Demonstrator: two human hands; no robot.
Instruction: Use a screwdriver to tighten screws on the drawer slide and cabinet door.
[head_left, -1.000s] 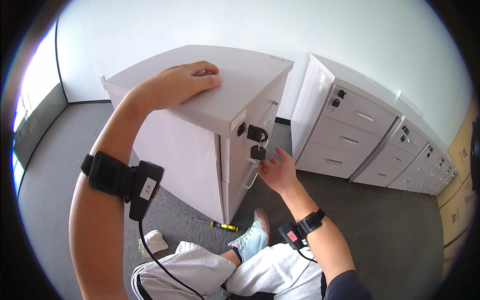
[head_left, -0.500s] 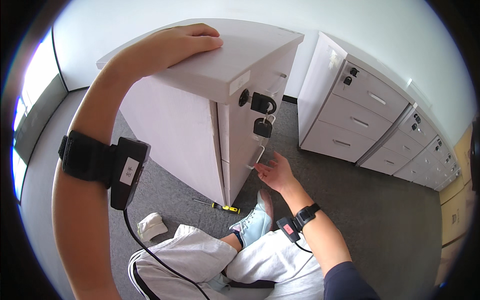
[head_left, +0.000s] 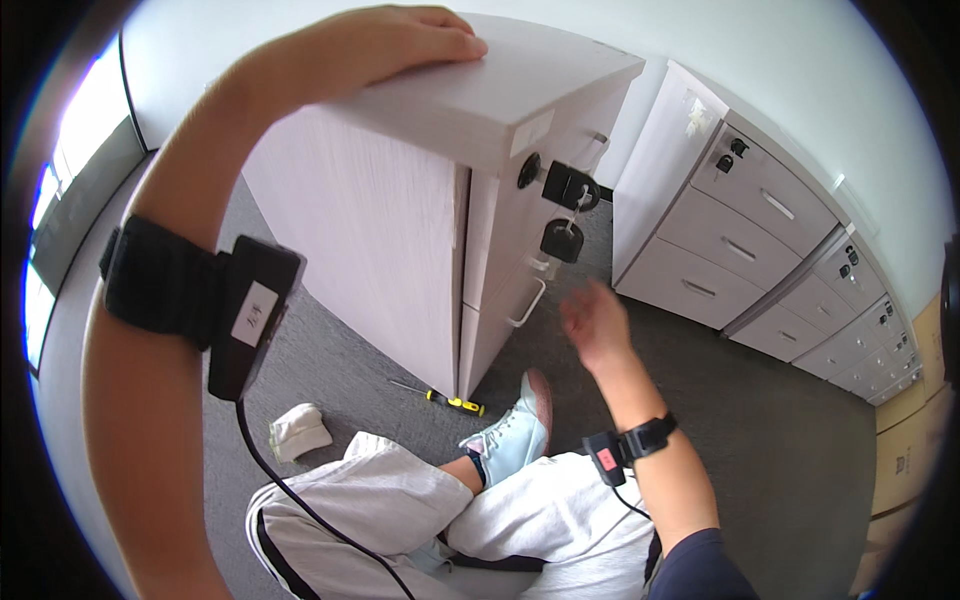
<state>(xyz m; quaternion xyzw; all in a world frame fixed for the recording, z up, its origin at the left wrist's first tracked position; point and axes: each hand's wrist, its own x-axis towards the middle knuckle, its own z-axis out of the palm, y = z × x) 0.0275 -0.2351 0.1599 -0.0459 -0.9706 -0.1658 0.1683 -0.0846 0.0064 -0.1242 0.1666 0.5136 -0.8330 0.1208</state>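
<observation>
The pale cabinet (head_left: 370, 220) stands upright on the floor (head_left: 770, 420) before us, its drawers shut. On its front, a black lock (head_left: 529, 170) holds a key (head_left: 570, 187), with a second key (head_left: 562, 241) hanging below it. A lower handle (head_left: 528, 304) juts out beneath them.

Our left hand (head_left: 420, 38) lies open on the cabinet's top, palm down, not clamped on anything. Our right hand (head_left: 597, 325) has moved off from beside that handle and is now to the right of the cabinet, apart from it. Its fingers are blurred but look loosely open, with nothing held. So, of our two hands, only the left now touches the cabinet.

At the cabinet's near bottom corner lies a yellow-and-black screwdriver (head_left: 455, 403), just beside our pale blue shoe (head_left: 515, 430). A white cloth (head_left: 299, 432) rests nearer us than the cabinet. To the cabinet's right runs a row of similar drawer units (head_left: 700, 240), and beyond those, cardboard boxes (head_left: 905, 465).
</observation>
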